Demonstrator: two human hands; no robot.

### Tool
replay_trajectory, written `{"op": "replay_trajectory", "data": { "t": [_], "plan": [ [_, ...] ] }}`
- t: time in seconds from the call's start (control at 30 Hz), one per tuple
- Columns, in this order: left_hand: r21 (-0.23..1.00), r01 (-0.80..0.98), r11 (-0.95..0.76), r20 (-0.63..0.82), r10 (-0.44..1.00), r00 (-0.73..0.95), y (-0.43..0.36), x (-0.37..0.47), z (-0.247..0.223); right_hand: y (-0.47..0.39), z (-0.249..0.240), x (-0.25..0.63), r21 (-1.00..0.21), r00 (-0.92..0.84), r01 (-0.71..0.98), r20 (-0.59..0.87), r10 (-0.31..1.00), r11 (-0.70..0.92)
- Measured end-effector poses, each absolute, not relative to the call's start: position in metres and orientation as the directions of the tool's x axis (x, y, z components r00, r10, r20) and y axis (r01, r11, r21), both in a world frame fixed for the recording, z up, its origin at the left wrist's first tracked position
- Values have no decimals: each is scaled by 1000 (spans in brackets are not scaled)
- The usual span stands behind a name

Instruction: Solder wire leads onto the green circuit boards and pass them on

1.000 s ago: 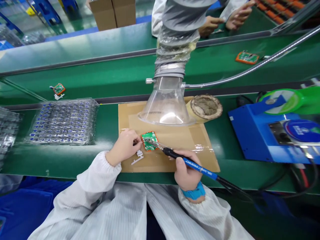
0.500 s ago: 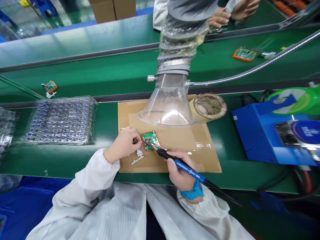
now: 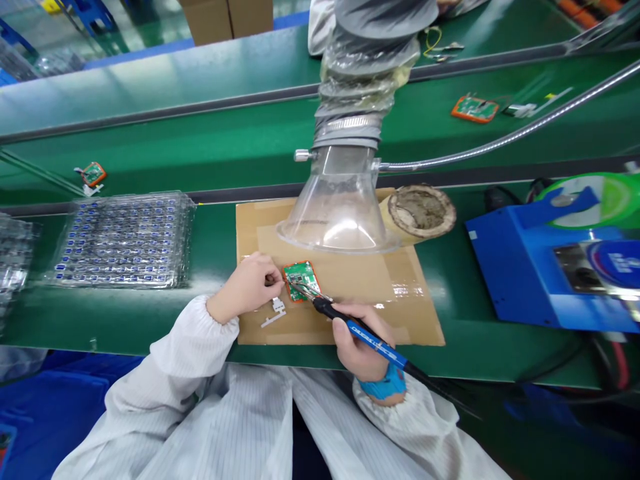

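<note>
A green circuit board [image 3: 306,275] with an orange rim lies on a cardboard sheet [image 3: 350,327]. My right hand [image 3: 363,343] is closed around a blue and black soldering iron [image 3: 373,339], its tip over the board's left part. At the board's left edge, my left hand [image 3: 253,283] has thumb and fingers pinched together; what they hold is too small to make out. Just below these fingers a white plastic piece [image 3: 273,318] rests on the cardboard.
A clear fume hood [image 3: 340,207] hangs above the cardboard, beside a hollow round holder [image 3: 420,212]. Stacked trays [image 3: 123,240] stand left, a blue machine [image 3: 525,267] right. Boards [image 3: 475,109] lie on the green strip behind. Part of another person's sleeve [image 3: 321,27] shows across it.
The boards on the green strip have shifted left. The other person's hands have moved up, mostly out of view, and a yellow loop shows there. My hands have hardly moved.
</note>
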State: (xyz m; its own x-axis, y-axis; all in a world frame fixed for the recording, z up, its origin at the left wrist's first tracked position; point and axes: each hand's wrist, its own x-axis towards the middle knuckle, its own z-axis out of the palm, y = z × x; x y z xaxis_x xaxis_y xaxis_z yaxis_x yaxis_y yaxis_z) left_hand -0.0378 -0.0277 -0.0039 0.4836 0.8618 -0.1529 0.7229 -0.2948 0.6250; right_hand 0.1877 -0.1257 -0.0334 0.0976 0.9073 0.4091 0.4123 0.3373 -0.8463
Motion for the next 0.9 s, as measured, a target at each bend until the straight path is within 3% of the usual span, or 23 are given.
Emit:
{"op": "replay_trajectory", "data": {
  "t": [0.9],
  "plan": [
    [633,717,-290,-152,862,483,-27,-39,-5,-129,-42,192,-847,92,348,457,885,401]
  ]
}}
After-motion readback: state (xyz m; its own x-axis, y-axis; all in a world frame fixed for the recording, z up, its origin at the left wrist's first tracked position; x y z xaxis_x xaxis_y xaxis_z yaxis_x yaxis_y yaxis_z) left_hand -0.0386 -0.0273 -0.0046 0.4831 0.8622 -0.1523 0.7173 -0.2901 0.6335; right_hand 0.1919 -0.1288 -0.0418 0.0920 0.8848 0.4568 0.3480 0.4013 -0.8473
